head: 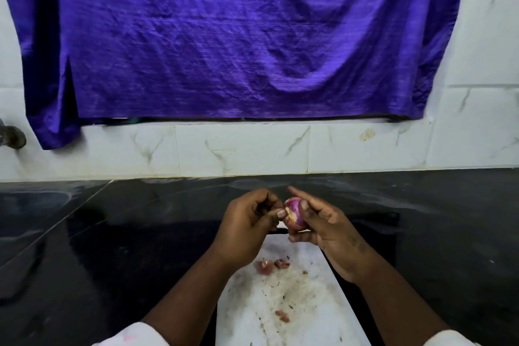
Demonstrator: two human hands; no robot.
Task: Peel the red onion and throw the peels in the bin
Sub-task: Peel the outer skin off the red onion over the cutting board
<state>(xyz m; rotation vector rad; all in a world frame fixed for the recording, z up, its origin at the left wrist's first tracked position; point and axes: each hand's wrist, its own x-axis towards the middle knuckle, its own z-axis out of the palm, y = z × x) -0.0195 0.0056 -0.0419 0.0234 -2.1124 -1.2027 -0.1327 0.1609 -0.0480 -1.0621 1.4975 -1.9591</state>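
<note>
**kk:** ok so what's the setup here?

**mo:** a big purple cloth [224, 36] hangs over most of the white tiled wall [241, 149], and below that runs a shiny black worktop [112, 233]. A white cutting board [303, 326], pretty stained, lies on the worktop right in front of the person.

**kk:** and the hands?

**mo:** both are up above the far end of the board, close together. The right hand [325, 229] has its grip wrapped round the red onion [295, 213], thumb on the near side, fingers curled underneath, and the index finger sticks out straight past it. The left hand [247, 222] has a tight little grip, thumb and fingertip pinching at the pale end of the onion.

**kk:** so the onion's not on the board?

**mo:** nope, it's in the air between the two hands, purple skin showing on top. Only a few pinkish peel scraps [264, 266] lie on the board, two near the middle and one closer to the person.
</note>
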